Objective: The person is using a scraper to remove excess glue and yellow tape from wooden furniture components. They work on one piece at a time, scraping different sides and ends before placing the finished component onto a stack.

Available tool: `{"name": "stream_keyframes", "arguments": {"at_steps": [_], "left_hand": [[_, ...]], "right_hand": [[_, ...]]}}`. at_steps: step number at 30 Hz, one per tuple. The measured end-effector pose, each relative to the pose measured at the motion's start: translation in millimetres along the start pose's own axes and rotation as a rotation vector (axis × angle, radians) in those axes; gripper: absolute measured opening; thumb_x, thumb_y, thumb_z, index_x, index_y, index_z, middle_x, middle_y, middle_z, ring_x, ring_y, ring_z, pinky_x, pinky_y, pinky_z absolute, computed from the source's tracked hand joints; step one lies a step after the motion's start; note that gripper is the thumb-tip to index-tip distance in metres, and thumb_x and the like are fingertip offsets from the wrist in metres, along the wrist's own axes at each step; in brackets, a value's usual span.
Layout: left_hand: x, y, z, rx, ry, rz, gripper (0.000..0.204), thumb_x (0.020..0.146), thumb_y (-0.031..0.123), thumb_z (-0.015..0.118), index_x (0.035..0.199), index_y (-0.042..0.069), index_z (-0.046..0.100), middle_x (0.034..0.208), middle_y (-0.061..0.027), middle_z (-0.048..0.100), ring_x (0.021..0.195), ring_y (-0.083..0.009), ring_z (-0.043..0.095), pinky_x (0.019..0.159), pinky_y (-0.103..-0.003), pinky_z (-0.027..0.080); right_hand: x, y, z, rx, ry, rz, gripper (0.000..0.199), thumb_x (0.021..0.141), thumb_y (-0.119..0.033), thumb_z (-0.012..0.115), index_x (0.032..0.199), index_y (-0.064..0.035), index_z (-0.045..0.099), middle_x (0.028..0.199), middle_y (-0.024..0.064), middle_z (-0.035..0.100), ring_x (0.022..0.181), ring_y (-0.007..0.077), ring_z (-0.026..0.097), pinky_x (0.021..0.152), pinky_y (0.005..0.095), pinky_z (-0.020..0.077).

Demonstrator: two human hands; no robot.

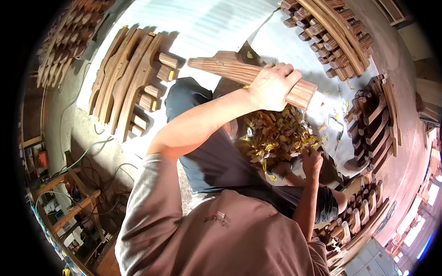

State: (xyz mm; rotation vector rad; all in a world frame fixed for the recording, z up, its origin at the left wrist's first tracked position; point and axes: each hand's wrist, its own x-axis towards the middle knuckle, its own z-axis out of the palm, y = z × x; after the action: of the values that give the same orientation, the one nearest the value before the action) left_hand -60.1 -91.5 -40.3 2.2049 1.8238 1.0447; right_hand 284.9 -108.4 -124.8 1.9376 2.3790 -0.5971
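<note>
My left hand (272, 85) is closed around a long, curved brown wooden part (232, 68) and holds it level above my lap, its thick cut end (301, 94) sticking out past my fingers. Lower down, my right hand (312, 162) rests with curled fingers at the near edge of a heap of yellow scraps (276, 133). A dark object (282, 169) lies just left of that hand. Whether the hand grips anything is hidden. My dark trousers (207, 156) fill the space below the wooden part.
Similar curved wooden parts lie in a row on a white sheet (207, 23) at the left (129, 78). More are stacked at the top right (331, 32), the right (375, 119), the lower right (359, 216) and the top left (69, 41). A wooden frame with cables (69, 202) stands at the lower left.
</note>
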Motion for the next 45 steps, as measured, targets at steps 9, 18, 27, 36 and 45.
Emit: {"name": "stream_keyframes", "arguments": {"at_steps": [9,18,27,36,45], "left_hand": [[38,-49,-213,-1.133,0.101,0.368,0.091,0.071,0.034,0.074,0.149,0.005,0.035,0.097,-0.0061,0.058,0.087,-0.0204,0.059,0.088,-0.044,0.051],[41,-86,-155,-2.404,0.139,0.664,0.088,0.064,0.009,0.078,0.145,0.005,0.045,0.093,0.0050,0.060,0.085,-0.0099,0.060,0.094,-0.028,0.047],[57,-51,-88,-2.160,0.426,-0.202,0.078,0.067,0.044,0.085,0.127,0.008,0.050,0.110,-0.0094,0.058,0.102,-0.0259,0.059,0.096,-0.042,0.052],[26,15,-22,-1.712,0.236,-0.808,0.042,0.082,0.031,0.075,0.107,0.004,0.056,0.089,-0.0099,0.063,0.082,-0.0224,0.062,0.074,-0.040,0.055],[19,28,-10,-1.682,0.174,-0.903,0.048,0.079,0.014,0.079,0.116,-0.003,0.054,0.098,-0.0102,0.062,0.085,-0.0218,0.064,0.073,-0.039,0.057]], "right_hand": [[3,-75,-83,0.552,0.149,-0.317,0.050,0.072,-0.018,0.086,0.116,-0.0036,0.068,0.117,0.0143,0.068,0.101,0.0286,0.067,0.088,0.0354,0.0534],[-14,-116,-160,0.440,-0.153,-0.703,0.072,0.060,-0.042,0.092,0.118,-0.0052,0.068,0.106,0.0133,0.072,0.092,0.0243,0.069,0.082,0.0349,0.0551],[-55,-127,-121,0.309,0.352,-0.706,0.050,0.059,-0.017,0.088,0.100,0.0007,0.066,0.063,0.0030,0.058,0.057,0.0224,0.055,0.056,0.0346,0.0496],[-29,-158,-148,0.544,0.423,-0.715,0.027,0.073,-0.002,0.079,0.098,-0.0072,0.074,0.073,0.0046,0.065,0.058,0.0177,0.056,0.056,0.0306,0.0469],[-3,-172,-150,0.013,0.330,-0.898,0.027,0.065,-0.005,0.076,0.091,-0.0046,0.068,0.074,0.0033,0.053,0.070,0.0212,0.055,0.057,0.0348,0.0481]]}}
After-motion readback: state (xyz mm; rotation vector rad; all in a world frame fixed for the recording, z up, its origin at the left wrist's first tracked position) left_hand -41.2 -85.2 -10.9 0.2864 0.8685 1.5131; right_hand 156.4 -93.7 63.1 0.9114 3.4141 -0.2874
